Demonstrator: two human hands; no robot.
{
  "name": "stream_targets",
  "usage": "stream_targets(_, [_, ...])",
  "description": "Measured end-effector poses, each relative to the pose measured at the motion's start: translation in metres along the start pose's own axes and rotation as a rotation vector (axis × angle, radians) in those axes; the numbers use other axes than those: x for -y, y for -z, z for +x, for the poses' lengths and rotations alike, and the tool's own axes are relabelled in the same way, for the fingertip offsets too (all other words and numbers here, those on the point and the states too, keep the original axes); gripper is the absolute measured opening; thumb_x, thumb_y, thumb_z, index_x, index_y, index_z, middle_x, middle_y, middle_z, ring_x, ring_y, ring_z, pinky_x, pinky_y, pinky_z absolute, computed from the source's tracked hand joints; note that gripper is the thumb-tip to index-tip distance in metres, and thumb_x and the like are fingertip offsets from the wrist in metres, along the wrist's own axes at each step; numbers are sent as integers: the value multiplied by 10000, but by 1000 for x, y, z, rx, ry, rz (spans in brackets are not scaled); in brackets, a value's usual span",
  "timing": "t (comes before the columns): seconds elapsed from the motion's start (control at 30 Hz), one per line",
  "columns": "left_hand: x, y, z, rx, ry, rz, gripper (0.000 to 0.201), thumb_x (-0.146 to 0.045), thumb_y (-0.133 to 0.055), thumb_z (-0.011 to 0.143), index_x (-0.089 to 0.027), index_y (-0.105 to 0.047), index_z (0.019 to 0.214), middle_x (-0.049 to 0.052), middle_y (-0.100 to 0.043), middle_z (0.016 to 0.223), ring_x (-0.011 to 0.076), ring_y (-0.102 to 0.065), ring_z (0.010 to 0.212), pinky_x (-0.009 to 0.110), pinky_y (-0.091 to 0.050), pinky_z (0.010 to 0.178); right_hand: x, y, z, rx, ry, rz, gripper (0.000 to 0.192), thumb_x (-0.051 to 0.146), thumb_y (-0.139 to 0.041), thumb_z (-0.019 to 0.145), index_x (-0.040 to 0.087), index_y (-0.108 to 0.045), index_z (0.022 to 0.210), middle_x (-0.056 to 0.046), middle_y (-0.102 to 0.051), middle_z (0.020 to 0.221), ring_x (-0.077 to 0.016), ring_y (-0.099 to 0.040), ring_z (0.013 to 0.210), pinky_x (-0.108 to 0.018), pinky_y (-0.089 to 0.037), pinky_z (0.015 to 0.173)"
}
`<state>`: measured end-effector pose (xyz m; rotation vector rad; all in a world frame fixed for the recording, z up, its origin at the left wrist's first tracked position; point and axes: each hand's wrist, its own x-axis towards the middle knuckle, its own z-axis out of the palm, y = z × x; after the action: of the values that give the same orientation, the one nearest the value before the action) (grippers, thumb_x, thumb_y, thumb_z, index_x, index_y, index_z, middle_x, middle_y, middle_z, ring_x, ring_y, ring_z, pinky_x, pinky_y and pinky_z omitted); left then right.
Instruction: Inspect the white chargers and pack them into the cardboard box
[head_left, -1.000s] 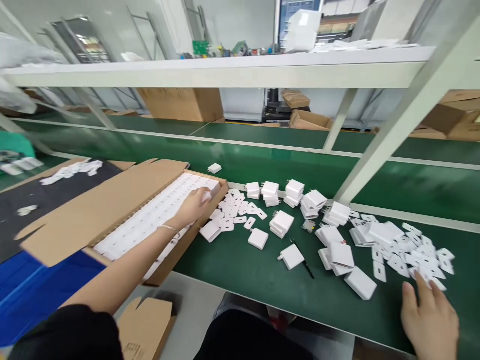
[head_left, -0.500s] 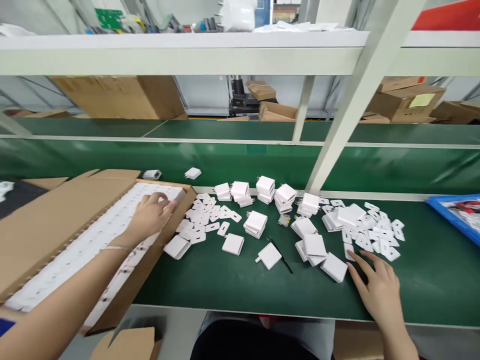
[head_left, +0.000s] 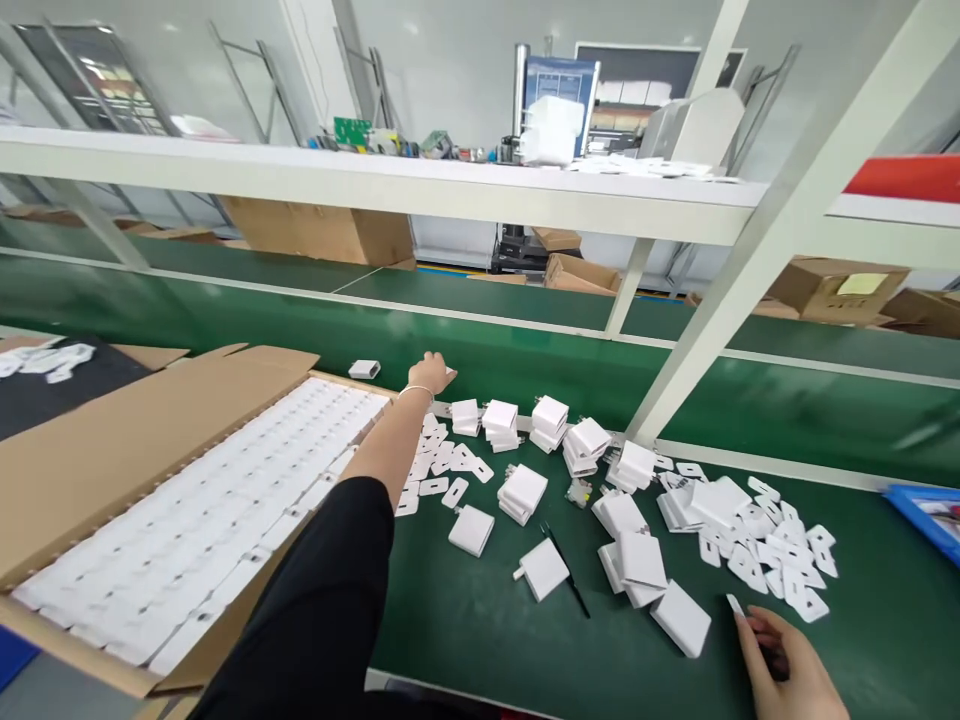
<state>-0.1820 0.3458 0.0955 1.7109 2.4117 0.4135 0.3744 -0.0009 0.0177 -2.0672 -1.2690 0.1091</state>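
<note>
My left hand (head_left: 429, 374) reaches to the back ledge, its fingers closed around a white plug adapter that is mostly hidden. At the lower right, my right hand (head_left: 787, 662) pinches a small white plastic plate (head_left: 735, 604) between thumb and fingers. Left of it lies a white adapter (head_left: 681, 618), near a stack of adapters (head_left: 642, 560). A heap of loose white plates (head_left: 787, 550) is spread beyond the right hand. More plates (head_left: 451, 460) lie partly behind my left forearm. One adapter (head_left: 543, 570) rests by a thin black tool (head_left: 567, 570).
A long cardboard box (head_left: 150, 480) filled with rows of white pieces stands at the left. Another white adapter (head_left: 365, 369) sits on the back ledge. A slanted shelf post (head_left: 720, 320) meets the bench at the right, short of a blue tray (head_left: 926, 515).
My left hand has moved from the box to the back ledge and closed around the adapter there. My right hand has picked up a small plate. The view has tilted upward.
</note>
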Motion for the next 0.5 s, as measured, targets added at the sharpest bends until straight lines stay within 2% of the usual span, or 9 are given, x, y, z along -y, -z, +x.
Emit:
stream_targets(0.13, [-12, -10, -6, 16, -18, -134, 400, -426, -692, 1025, -173, -651, 1332, 116, -670, 1343, 277, -682, 1163, 506, -592, 998, 5, 6, -4, -51, -115, -15, 531, 725, -537, 817, 233, -721, 894, -127, -760, 814, -304, -692, 656, -379, -488, 529])
stream_targets(0.23, [-15, -4, -15, -39, -90, -254, 377, -344, -730, 985, -144, -624, 1287, 126, -677, 1286, 270, -691, 1124, 463, -589, 969, 7, 8, -5, -122, -24, -63, 473, 661, -515, 849, 224, -696, 859, -156, -734, 844, -347, -687, 733, -449, -526, 615])
stream_targets(0.3, [-19, 5, -23, -111, -162, -345, 431, -241, -734, 940, -119, -540, 1305, 153, -672, 1269, 257, -705, 1104, 399, -583, 936, 4, 8, -3, -154, 40, -87, 480, 661, -538, 848, 210, -700, 869, -177, -718, 891, -382, -685, 810, -514, -551, 713])
stream_targets(0.37, [-25, 16, -36, -191, -252, -441, 495, -172, -693, 921, -124, -427, 1336, 173, -661, 1295, 222, -724, 1076, 333, -581, 894, -3, 9, 1, -120, 29, -73, 527, 678, -576, 822, 190, -732, 947, -177, -712, 927, -387, -684, 814, -539, -561, 728])
stream_targets(0.5, [-37, 38, -81, -344, -438, -617, 507, -169, -627, 948, -229, -283, 1316, 175, -594, 1467, 163, -733, 1066, 286, -586, 863, -24, 12, 11, 65, 20, 13, 640, 696, -696, 715, 198, -789, 1105, -159, -728, 999, -368, -708, 776, -500, -584, 638])
